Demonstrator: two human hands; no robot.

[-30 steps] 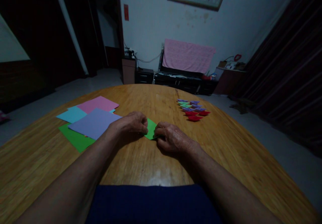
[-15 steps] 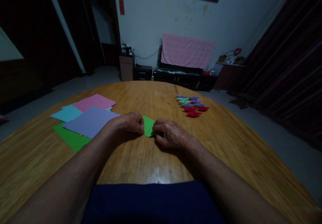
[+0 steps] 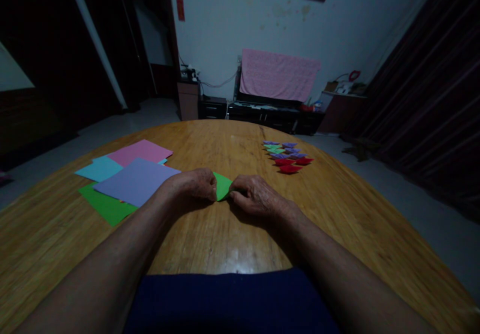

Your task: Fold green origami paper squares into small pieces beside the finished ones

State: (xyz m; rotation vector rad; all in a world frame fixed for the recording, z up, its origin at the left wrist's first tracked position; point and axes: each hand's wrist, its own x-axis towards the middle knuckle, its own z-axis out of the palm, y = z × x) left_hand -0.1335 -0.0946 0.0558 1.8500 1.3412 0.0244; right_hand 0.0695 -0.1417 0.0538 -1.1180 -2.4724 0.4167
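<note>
A small piece of folded green paper (image 3: 223, 186) sits between my two hands, over the middle of the wooden table (image 3: 217, 244). My left hand (image 3: 202, 184) is closed on its left edge, with the fingertips curled out of sight. On the other side my right hand (image 3: 251, 195) pinches the right corner between thumb and fingers. How many layers the paper has, I cannot tell, since both hands cover its ends.
Loose coloured sheets lie at the left: purple (image 3: 137, 181), pink (image 3: 144, 151), light blue (image 3: 101, 168) and green (image 3: 108, 205). Several small folded paper boats stand at the right, among them a red one (image 3: 290, 169). A towel-draped television (image 3: 279, 74) is beyond the table.
The right side of the green paper has been lifted or bent, and its visible part looks narrower. My right hand's grip has shifted slightly; my left hand has hardly moved.
</note>
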